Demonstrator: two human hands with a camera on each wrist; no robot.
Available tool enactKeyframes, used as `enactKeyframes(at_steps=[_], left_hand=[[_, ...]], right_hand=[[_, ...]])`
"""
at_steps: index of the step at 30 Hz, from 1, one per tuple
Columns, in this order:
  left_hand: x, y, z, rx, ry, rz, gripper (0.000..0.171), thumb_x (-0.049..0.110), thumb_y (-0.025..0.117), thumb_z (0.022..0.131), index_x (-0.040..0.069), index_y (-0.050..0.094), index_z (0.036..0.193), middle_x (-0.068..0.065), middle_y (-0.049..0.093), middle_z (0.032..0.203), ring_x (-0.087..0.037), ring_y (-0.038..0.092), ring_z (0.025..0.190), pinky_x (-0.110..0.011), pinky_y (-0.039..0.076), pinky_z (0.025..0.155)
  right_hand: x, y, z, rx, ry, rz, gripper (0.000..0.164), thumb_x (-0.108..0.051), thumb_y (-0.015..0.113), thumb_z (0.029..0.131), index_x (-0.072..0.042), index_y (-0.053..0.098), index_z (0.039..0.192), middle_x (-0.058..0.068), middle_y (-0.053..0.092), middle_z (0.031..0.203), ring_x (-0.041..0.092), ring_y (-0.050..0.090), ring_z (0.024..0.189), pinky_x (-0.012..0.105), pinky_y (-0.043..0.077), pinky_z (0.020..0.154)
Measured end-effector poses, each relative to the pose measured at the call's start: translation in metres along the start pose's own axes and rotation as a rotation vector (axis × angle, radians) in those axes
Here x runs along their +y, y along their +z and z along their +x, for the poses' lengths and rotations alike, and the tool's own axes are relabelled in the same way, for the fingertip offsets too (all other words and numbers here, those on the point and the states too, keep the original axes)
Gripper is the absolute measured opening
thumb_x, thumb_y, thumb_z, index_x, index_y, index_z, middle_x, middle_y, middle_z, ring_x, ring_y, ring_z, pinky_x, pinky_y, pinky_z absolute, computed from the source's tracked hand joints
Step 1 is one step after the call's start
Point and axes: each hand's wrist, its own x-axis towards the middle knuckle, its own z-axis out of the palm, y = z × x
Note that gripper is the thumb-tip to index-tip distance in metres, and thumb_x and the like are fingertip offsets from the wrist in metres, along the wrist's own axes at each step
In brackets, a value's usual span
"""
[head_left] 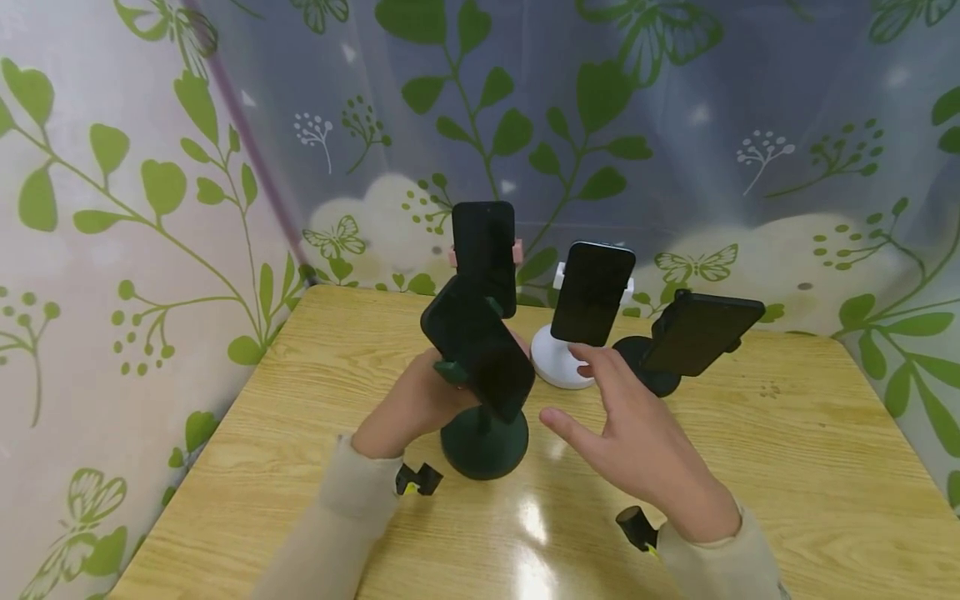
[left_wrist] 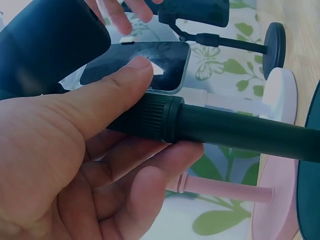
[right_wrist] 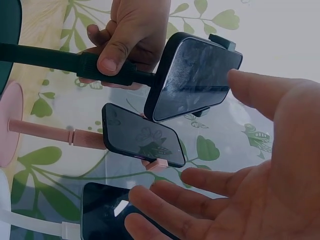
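A dark green phone stand (head_left: 485, 454) stands near the middle of the table, its clamp holding a black phone (head_left: 476, 346) tilted sideways. My left hand (head_left: 420, 398) grips the stand's pole; in the left wrist view the thumb and fingers wrap the ribbed collar (left_wrist: 145, 116). To the right of that phone, my right hand (head_left: 637, 437) hovers with fingers spread and nothing in it. In the right wrist view its thumb (right_wrist: 250, 92) overlaps the edge of the green stand's phone.
Behind stand a phone on a pink stand (head_left: 483, 242), a phone on a white stand (head_left: 592, 292), and one tilted on a black stand (head_left: 705, 333) at right. All are on a wooden table (head_left: 300, 400) against a leaf-patterned curtain (head_left: 285, 167).
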Motion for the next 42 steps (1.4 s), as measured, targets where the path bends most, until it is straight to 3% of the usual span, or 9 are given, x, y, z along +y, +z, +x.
enactKeyframes(at_steps=[3,10,20,28,36,42], left_hand=[[0.001,0.002,0.0,0.004,0.022,-0.017,0.039,0.02,0.077,0.079,0.021,0.06,0.115,0.008,0.061,0.098,-0.014,0.056,0.088,-0.034,0.047,0.079],[0.002,0.009,-0.001,0.015,0.039,0.056,0.02,0.024,0.076,0.081,0.019,0.063,0.096,0.006,0.06,0.079,-0.014,0.056,0.075,-0.033,0.047,0.071],[0.002,0.018,0.001,0.021,0.085,0.108,0.019,0.026,0.076,0.081,0.019,0.063,0.094,0.008,0.061,0.083,-0.011,0.057,0.075,-0.031,0.048,0.069],[0.004,0.022,0.001,0.029,0.171,0.095,0.048,0.025,0.075,0.082,0.02,0.054,0.125,0.009,0.061,0.105,-0.009,0.058,0.091,-0.032,0.049,0.08],[0.003,0.026,0.001,0.056,0.222,0.127,0.061,0.025,0.076,0.081,0.022,0.044,0.133,0.008,0.06,0.105,-0.009,0.058,0.091,-0.031,0.048,0.079],[0.007,0.029,-0.001,0.059,0.214,0.122,0.077,0.029,0.077,0.08,0.018,0.029,0.14,0.002,0.056,0.121,-0.012,0.056,0.106,-0.035,0.047,0.089]], right_hand=[[0.0,-0.001,0.0,0.007,0.014,0.001,0.076,-0.069,0.052,0.083,-0.031,0.028,0.144,-0.01,0.042,0.134,0.012,0.05,0.118,0.042,0.049,0.079],[-0.001,-0.001,-0.001,0.016,0.018,0.012,0.077,-0.07,0.053,0.081,-0.034,0.028,0.143,-0.012,0.041,0.134,0.01,0.049,0.118,0.041,0.049,0.079],[-0.002,-0.003,-0.002,0.007,0.01,0.007,0.089,-0.075,0.059,0.072,-0.034,0.027,0.144,-0.009,0.043,0.133,0.014,0.05,0.118,0.043,0.048,0.081],[-0.002,-0.004,-0.001,-0.009,0.016,0.001,0.1,-0.08,0.059,0.066,-0.037,0.02,0.147,-0.008,0.041,0.136,0.016,0.048,0.121,0.047,0.046,0.086],[-0.003,-0.003,-0.001,-0.002,0.012,-0.002,0.101,-0.08,0.06,0.065,-0.036,0.02,0.147,-0.008,0.041,0.135,0.016,0.048,0.121,0.047,0.046,0.087],[-0.003,-0.003,-0.001,0.001,0.005,-0.007,0.1,-0.08,0.06,0.065,-0.038,0.019,0.147,-0.007,0.042,0.134,0.016,0.048,0.12,0.047,0.046,0.086]])
